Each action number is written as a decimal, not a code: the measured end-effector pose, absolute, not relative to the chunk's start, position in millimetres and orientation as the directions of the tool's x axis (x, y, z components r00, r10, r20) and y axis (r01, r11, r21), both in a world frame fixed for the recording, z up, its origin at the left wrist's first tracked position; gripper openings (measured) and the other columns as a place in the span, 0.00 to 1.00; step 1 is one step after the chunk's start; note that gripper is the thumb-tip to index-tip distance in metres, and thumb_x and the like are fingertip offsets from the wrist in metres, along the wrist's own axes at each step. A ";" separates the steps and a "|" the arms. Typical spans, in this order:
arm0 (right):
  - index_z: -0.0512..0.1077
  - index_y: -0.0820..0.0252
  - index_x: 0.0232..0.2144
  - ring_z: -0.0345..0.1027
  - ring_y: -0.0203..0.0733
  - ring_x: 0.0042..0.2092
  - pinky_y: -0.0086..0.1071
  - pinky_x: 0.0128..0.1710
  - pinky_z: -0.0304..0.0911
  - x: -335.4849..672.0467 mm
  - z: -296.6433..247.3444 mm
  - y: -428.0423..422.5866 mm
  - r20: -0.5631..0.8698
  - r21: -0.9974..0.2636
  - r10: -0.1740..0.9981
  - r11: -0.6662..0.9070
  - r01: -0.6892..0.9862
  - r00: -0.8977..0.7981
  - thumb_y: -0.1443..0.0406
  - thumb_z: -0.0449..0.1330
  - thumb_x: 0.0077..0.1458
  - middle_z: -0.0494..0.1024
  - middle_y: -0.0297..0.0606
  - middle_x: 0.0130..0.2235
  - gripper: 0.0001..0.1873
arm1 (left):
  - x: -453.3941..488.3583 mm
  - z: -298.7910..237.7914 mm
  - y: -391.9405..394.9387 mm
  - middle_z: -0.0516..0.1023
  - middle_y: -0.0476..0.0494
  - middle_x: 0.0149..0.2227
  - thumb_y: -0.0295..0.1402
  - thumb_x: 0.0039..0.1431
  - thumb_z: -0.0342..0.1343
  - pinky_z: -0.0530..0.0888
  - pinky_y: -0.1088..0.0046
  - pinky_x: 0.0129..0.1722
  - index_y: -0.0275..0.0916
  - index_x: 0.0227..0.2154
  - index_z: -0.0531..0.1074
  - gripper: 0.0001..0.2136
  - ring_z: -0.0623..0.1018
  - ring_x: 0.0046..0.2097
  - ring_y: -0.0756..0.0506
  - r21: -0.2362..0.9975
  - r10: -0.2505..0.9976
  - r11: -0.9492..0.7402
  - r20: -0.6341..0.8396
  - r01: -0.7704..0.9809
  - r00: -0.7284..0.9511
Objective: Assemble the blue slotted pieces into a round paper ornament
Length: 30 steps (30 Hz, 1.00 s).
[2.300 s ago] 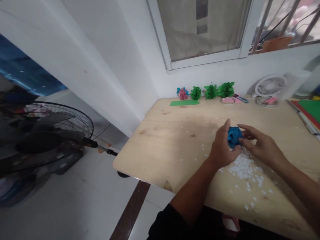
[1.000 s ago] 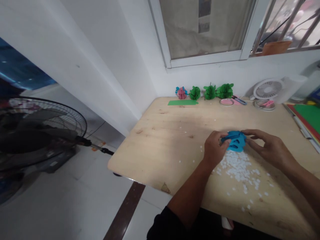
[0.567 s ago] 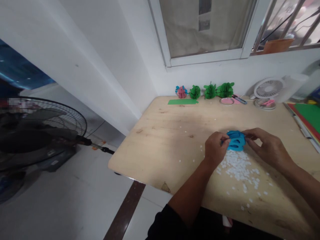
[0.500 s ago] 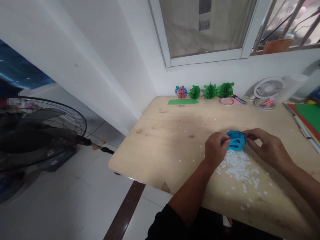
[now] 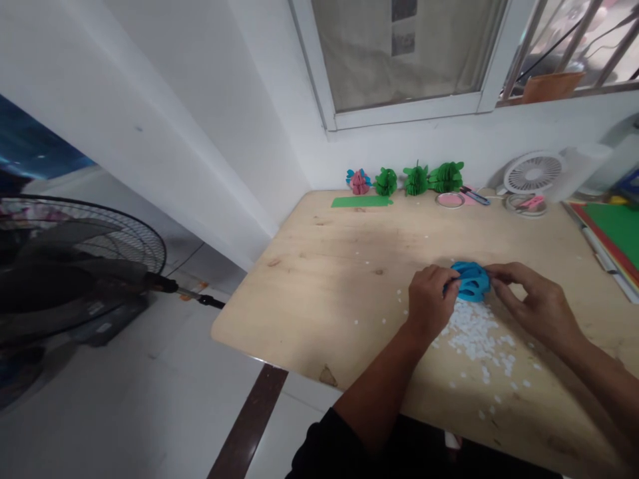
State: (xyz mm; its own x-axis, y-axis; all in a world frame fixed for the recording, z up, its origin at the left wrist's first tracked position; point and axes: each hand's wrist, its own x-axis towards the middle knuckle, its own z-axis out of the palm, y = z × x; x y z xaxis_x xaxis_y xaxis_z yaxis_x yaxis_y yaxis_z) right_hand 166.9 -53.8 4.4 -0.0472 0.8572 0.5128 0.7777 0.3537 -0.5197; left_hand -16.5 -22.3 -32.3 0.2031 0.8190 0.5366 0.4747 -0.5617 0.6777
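Note:
Between my hands is a blue paper piece [image 5: 472, 281] with oval gaps, curved like a folded honeycomb craft. My left hand [image 5: 432, 293] pinches its left edge between thumb and fingers. On the opposite edge, the thumb and fingertips of my right hand [image 5: 532, 296] are closed on the paper. Just below the piece, many small white paper bits [image 5: 479, 336] lie scattered over the wooden table [image 5: 309, 286]. My fingers hide both ends of the blue paper.
Along the wall stand a pink-and-blue paper figure [image 5: 359, 181] and several green paper figures [image 5: 416, 179], with a green strip [image 5: 362, 201] before them. A cutter knife [image 5: 475, 195], tape roll [image 5: 450, 200], small white fan [image 5: 534, 171] and coloured sheets [image 5: 614, 223] lie to the right.
The blue paper has opened slightly, its oval gaps showing more clearly. Both hands keep nearly the same grip, and the view has shifted a little.

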 end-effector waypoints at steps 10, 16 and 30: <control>0.74 0.53 0.40 0.76 0.45 0.35 0.35 0.32 0.70 169.6 2.4 -54.3 0.495 -0.538 0.865 0.374 0.756 -0.075 0.56 0.58 0.58 0.81 0.39 0.35 0.12 | -17.3 -30.1 -23.6 0.80 0.46 0.35 0.27 0.59 0.58 0.74 0.69 0.43 0.39 0.35 0.75 0.03 0.79 0.38 0.47 0.704 0.828 -0.549 0.533 0.451 0.176; 0.73 0.52 0.39 0.75 0.47 0.34 0.38 0.31 0.69 167.9 -6.1 -50.8 0.536 -0.518 0.843 0.367 0.772 -0.042 0.52 0.57 0.58 0.79 0.39 0.33 0.13 | -15.0 -31.7 -22.1 0.78 0.45 0.35 0.27 0.58 0.57 0.75 0.68 0.43 0.39 0.35 0.74 0.03 0.77 0.39 0.46 0.693 0.794 -0.592 0.588 0.411 0.151; 0.73 0.52 0.36 0.74 0.47 0.36 0.39 0.37 0.70 158.8 -5.9 -50.2 0.545 -0.603 0.838 0.372 0.706 0.025 0.55 0.59 0.56 0.78 0.37 0.34 0.09 | -9.3 -35.3 -22.9 0.80 0.42 0.39 0.31 0.57 0.61 0.76 0.64 0.46 0.38 0.41 0.72 0.09 0.78 0.43 0.44 0.732 0.824 -0.552 0.551 0.398 0.131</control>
